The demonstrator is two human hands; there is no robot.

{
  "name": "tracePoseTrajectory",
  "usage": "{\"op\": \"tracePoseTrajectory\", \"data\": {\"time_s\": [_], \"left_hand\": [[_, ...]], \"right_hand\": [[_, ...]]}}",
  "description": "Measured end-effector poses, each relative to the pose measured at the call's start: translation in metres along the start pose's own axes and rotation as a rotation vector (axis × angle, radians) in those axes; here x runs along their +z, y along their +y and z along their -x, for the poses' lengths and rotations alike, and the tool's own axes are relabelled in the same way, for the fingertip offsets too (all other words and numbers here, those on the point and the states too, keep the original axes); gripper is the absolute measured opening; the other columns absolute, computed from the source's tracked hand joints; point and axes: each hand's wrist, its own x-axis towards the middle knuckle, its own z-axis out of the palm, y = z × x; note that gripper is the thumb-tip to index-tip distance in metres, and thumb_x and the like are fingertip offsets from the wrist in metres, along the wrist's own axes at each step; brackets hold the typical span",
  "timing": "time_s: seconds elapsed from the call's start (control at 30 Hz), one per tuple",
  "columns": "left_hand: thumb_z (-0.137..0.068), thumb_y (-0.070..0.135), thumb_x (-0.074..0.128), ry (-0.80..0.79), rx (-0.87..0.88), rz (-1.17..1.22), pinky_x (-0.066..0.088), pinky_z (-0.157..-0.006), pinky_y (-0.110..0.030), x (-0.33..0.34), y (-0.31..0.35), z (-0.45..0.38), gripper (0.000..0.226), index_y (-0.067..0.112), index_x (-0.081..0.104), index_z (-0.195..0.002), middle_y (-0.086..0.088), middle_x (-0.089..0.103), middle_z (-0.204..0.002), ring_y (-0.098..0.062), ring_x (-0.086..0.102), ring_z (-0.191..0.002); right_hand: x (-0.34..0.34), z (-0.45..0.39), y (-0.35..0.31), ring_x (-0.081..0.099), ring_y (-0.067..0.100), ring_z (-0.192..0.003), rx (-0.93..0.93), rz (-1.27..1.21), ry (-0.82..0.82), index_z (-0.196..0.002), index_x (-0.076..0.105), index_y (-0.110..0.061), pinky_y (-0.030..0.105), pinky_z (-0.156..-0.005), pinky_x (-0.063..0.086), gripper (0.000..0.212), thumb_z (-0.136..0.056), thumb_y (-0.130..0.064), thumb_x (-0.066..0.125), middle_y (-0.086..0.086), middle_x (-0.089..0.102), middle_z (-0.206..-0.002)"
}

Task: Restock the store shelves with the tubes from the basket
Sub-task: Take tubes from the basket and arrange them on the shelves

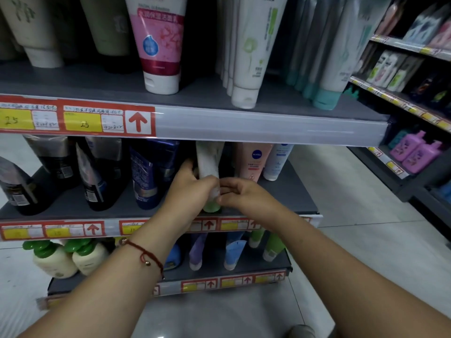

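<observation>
White tube [209,164] w/ green cap, stood cap-down on mid shelf [288,191], is gripped low by left hand [192,189] & pinched by right hand [240,192]; judged light, soft, squashy, so best held nr. the cap.

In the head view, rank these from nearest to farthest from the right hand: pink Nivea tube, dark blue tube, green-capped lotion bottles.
From the right hand:
1. pink Nivea tube, just behind it, middle shelf.
2. dark blue tube, leftward, same shelf.
3. green-capped lotion bottles, bottom shelf, far left.

White tube [209,162], green cap [211,207]
</observation>
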Motion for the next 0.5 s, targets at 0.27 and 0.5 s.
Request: {"op": "tracePoseTrajectory", "data": {"time_s": [0.27,0.5], "left_hand": [[-0.087,0.005,0.069,0.074,0.119,-0.065,0.05,-0.079,-0.019,0.006,-0.036,-0.016,0.04,0.023,0.05,-0.117,0.007,0.066,-0.106,-0.003,0.064,-0.097],[-0.088,0.012,0.071,0.08,0.17,-0.29,0.044,-0.068,-0.003,-0.004,-0.053,-0.028,0.033,0.014,0.068,-0.12,0.001,0.071,-0.104,-0.008,0.064,-0.09]], "right_hand": [[0.017,-0.03,0.023,0.065,0.003,-0.085,-0.122,0.188,0.131,-0.113,0.064,-0.013,0.008,-0.075,0.048,0.029,-0.086,-0.001,0.065,-0.004,0.07,-0.098],[0.035,-0.042,0.042,0.066,0.019,-0.091,-0.158,0.262,0.358,-0.111,0.055,-0.008,0.033,-0.078,0.055,0.03,-0.086,-0.015,0.069,0.008,0.068,-0.104]]}}
